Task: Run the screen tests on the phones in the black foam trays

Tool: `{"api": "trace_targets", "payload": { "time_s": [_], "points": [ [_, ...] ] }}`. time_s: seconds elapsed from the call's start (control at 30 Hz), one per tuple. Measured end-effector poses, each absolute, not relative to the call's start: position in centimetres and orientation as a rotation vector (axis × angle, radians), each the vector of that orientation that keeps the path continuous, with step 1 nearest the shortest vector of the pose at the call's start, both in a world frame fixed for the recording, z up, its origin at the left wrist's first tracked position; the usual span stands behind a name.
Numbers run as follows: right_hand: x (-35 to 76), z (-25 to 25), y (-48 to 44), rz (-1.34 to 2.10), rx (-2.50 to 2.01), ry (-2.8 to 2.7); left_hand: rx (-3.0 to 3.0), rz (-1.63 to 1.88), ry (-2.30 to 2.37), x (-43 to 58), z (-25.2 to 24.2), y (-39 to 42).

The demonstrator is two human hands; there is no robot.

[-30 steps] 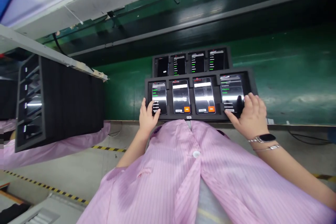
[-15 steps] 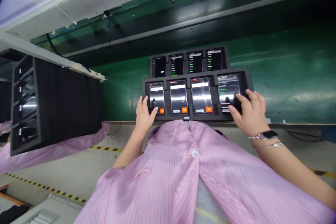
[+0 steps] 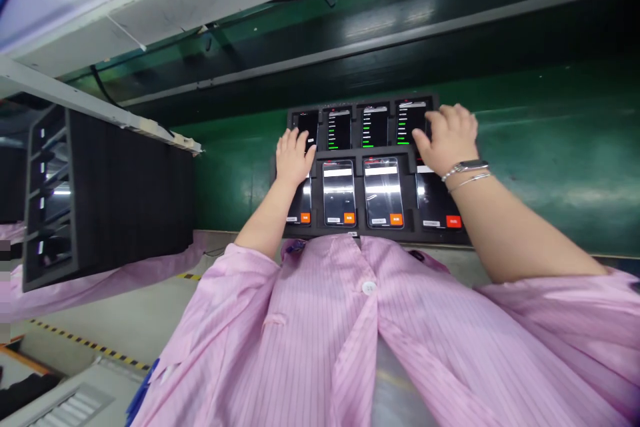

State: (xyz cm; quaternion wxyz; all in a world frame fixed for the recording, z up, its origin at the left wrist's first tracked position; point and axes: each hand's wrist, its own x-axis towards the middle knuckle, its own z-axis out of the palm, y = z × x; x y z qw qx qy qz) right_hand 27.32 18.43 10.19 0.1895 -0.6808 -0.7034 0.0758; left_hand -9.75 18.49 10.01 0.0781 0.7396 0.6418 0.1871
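Two dark trays of smartphones lie one behind the other in front of me. My left hand (image 3: pixel 294 157) rests with its fingers spread at the left end of the far tray (image 3: pixel 289 118), partly covering the leftmost far phone (image 3: pixel 313 125) and a near phone below it. At the other end, my right hand (image 3: pixel 453 140) is open, its thumb by the rightmost far phone (image 3: pixel 411 123), fingers beyond the tray's edge. Far phones mostly show white and green text lines. On the near tray (image 3: pixel 410 200), the phones, such as the middle one (image 3: pixel 339 193), show a white bar and an orange or red button.
Both trays lie on a green work surface (image 3: pixel 540 160). On the left stands a tall stack of black trays (image 3: pixel 133 193), with a person's pink sleeve (image 3: pixel 130 277) beside it. A pale metal beam (image 3: pixel 100 103) runs above the stack.
Both hands have moved away from me, from the near tray's ends to those of the far tray. The near right phone's text list has changed to a screen with a red button.
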Motion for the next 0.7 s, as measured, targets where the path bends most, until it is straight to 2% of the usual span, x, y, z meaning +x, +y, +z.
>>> {"api": "trace_targets", "payload": {
  "time_s": [0.23,0.47,0.6,0.7],
  "points": [
    [22.4,10.3,18.4,0.113,-1.652,-2.082,2.325,0.796,1.820,-4.8,11.4,17.7],
    [17.6,10.7,18.6,0.288,-1.574,-2.185,2.347,0.526,1.776,0.4,10.9,18.4],
    [22.3,14.9,16.8,0.051,-1.477,-1.985,2.341,0.837,1.820,-2.5,15.1,16.2],
    [26.9,17.6,13.4,-0.101,-1.417,-1.882,2.336,0.918,1.826,-6.0,18.6,12.5]
  ]
}}
